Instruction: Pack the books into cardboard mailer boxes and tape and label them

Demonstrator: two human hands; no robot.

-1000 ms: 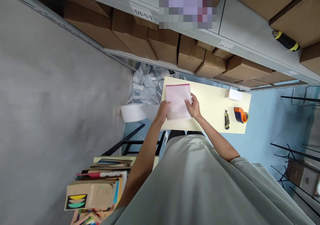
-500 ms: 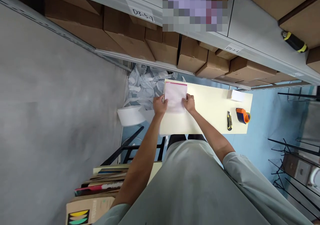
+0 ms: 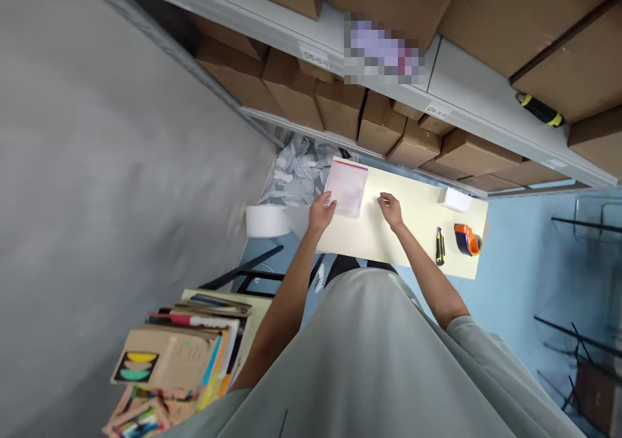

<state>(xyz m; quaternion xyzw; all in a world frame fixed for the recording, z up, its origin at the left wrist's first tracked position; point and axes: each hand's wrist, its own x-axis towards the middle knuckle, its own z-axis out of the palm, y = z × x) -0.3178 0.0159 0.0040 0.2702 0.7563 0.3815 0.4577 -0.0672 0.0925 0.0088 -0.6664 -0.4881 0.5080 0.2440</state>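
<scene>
A flat, pale pink pouch (image 3: 348,188) with a red strip along its far edge lies at the left end of the cream table (image 3: 403,221). My left hand (image 3: 321,212) is at the pouch's near left edge, thumb and fingers apart, its fingertips touching or just over it. To the right of the pouch, apart from it, my right hand (image 3: 391,211) hovers over the table with loosely bent fingers and nothing visible in them. Farther right lie a black and yellow box cutter (image 3: 440,247) and an orange and dark blue tape dispenser (image 3: 467,240).
A white box (image 3: 455,199) sits at the table's far right. Shelves with cardboard boxes (image 3: 381,124) run behind, holding another cutter (image 3: 540,110). Crumpled white paper (image 3: 301,169) and a white roll (image 3: 266,221) are at left. Stacked books and cardboard (image 3: 184,354) stand at lower left.
My right hand has let go of the pouch and moved right. My left hand has opened and stays by its left edge. The view has shifted and turned slightly.
</scene>
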